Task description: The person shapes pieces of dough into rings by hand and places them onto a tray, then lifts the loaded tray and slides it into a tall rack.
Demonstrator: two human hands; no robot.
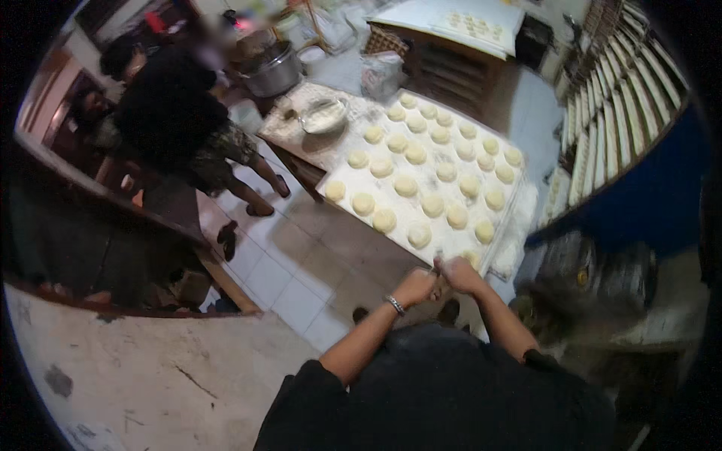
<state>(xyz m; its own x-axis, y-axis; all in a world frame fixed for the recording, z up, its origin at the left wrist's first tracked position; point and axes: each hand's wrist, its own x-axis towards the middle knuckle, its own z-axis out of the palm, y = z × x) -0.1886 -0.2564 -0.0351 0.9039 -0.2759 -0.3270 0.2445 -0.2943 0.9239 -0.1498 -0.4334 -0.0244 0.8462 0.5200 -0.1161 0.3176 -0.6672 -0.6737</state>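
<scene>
Both of my hands meet at the near edge of a floured board [353,171] covered with several round, pale dough balls [405,186]. My left hand [416,288], with a bracelet at its wrist, is closed. Beside it my right hand [461,275] is closed too, fingers turned toward the left. Between them shows something small and brownish, too blurred to name. One dough ball [471,258] lies just beyond my right hand, partly hidden by it. Another dough ball [419,234] rests a little farther off on the board.
A bowl of flour [325,117] stands on the floured table beyond the board. At far left a person in dark clothes [169,113] stands near a large metal pot [272,71]. A rack of long trays [613,128] rises on the right. A worn surface [143,376] fills the near left.
</scene>
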